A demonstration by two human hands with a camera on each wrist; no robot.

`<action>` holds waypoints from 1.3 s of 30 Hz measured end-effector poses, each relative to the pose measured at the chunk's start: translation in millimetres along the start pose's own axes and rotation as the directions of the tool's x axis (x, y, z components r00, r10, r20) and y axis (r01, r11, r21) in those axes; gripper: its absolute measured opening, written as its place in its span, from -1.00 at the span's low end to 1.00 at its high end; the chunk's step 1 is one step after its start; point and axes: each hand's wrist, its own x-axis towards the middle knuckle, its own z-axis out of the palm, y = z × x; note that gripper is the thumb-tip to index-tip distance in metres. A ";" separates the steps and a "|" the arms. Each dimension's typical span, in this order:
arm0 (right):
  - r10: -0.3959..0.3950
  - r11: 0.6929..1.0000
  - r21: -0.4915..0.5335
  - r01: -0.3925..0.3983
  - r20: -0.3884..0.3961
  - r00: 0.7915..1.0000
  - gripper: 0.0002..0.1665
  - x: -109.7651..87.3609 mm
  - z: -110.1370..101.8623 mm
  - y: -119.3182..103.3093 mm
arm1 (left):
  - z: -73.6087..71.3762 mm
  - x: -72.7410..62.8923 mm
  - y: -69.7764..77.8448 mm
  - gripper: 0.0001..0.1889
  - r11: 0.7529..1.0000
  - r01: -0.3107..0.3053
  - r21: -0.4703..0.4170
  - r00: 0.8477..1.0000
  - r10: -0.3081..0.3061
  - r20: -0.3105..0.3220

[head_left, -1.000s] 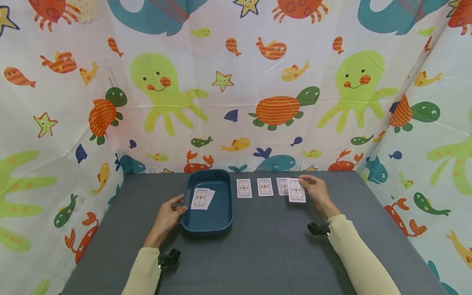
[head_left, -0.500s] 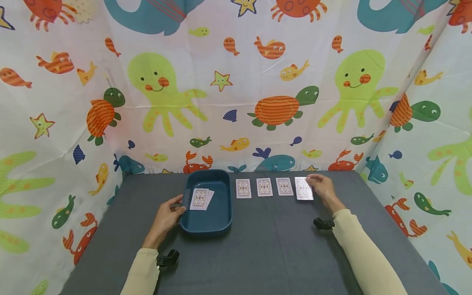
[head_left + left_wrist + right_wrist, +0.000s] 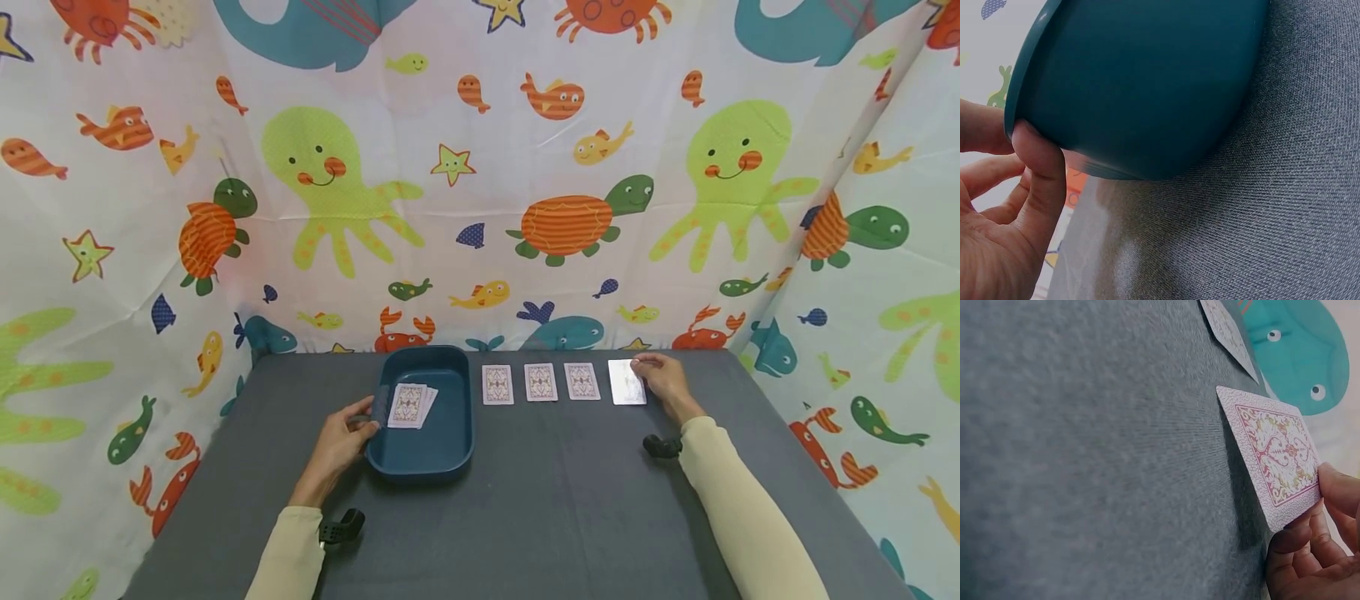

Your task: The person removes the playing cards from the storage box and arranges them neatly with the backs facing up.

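Observation:
My right hand point(image 3: 666, 385) pinches a playing card point(image 3: 624, 383) by its edge, thumb on top. In the right wrist view this card point(image 3: 1282, 456) is patterned side up, tilted a little off the cloth with a shadow beneath. To its left lie three face-down playing cards in a row, the nearest being a card point(image 3: 582, 382). My left hand point(image 3: 339, 440) holds the rim of a dark blue tray point(image 3: 448, 433) at its left side. In the left wrist view the thumb point(image 3: 1041, 162) presses the tray's outer wall point(image 3: 1141, 81). Several overlapping cards point(image 3: 407, 406) lie inside the tray.
A grey cloth point(image 3: 517, 508) covers the table. A white curtain point(image 3: 420, 250) printed with sea animals stands along the back and both sides. The tray is left of the card row. Each wrist wears a black strap, such as the right strap point(image 3: 663, 447).
My right hand has carried its card rightward, off the third card in the row to a spot beside it, and lowered it. The left hand and the tray stay in place.

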 end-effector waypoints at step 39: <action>-0.129 0.988 -0.096 0.124 -0.045 0.991 -0.36 1.4 -0.3 -6.9 | 0.2 0.8 -1.6 -0.44 1.000 -0.019 -0.015 1.000 0.019 -0.002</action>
